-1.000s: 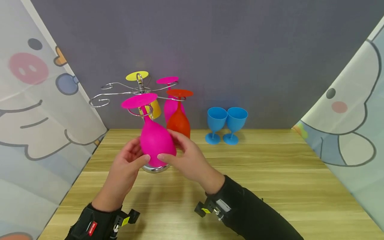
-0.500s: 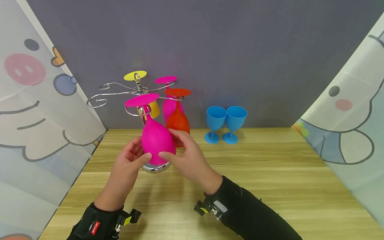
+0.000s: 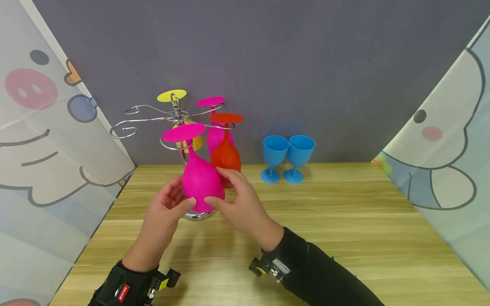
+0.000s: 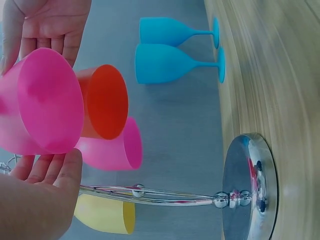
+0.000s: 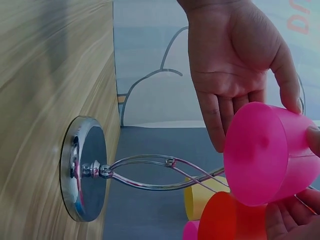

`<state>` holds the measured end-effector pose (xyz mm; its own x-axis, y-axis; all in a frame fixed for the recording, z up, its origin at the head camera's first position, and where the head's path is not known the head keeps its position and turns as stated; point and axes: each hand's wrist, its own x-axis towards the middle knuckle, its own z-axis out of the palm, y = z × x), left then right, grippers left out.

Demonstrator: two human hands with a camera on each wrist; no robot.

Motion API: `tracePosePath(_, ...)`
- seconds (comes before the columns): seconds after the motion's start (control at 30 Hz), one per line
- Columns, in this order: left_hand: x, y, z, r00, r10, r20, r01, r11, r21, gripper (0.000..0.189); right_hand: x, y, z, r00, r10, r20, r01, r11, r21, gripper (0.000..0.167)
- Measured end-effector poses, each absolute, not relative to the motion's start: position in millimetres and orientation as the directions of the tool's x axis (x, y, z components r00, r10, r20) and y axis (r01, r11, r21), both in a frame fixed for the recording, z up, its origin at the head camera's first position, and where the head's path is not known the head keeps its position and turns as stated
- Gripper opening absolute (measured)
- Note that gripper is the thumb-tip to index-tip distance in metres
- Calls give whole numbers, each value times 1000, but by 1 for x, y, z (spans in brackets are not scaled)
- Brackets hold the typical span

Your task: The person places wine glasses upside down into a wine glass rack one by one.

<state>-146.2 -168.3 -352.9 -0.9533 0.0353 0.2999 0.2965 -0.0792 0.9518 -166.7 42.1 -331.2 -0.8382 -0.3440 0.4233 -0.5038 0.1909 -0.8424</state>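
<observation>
A pink plastic goblet (image 3: 203, 182) hangs upside down at the front arm of the chrome stemware rack (image 3: 177, 114). Its stem is at the hook's loop, and its foot stands a little above the wire. My left hand (image 3: 162, 214) holds the bowl from the left, thumb in front and fingers behind. From the right, my right hand (image 3: 245, 208) holds the same bowl in the same way. The left wrist view shows the bowl's open mouth (image 4: 51, 100) between both hands. Close behind it hangs an orange goblet (image 3: 226, 155), also inverted.
Another pink goblet (image 3: 215, 137) and a yellow goblet (image 3: 171, 95) hang at the rack's rear. Its left arms carry bare hooks (image 3: 124, 129). Two blue goblets (image 3: 275, 148) stand upright by the grey back wall. The round chrome base (image 5: 85, 170) rests on the wooden table (image 3: 344, 238).
The pink goblet has shifted slightly right, with both hands on it. Its foot has risen a little above the hook's loop after dipping close to it. The other goblets stay in place.
</observation>
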Motion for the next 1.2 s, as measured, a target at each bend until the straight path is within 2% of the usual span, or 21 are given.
tracePosePath(0.33,-143,-168,-352,-964,10,265,264,-52,963,52,-167,43,-338,-844,-330,424,-500,196,-844,66)
tracePosePath(0.7,-136,-171,-347,-965,-59,257,254,54,966,65,-156,53,-341,-864,-288,412,-464,140,-875,63)
tracePosePath(0.9,-130,-172,-344,-955,-114,272,266,68,962,68,-142,67,-344,-835,-284,472,-508,64,-859,58)
tracePosePath(1.2,-126,-177,-339,-927,-106,359,360,10,933,62,-114,97,-360,-791,-270,548,-571,5,-821,52)
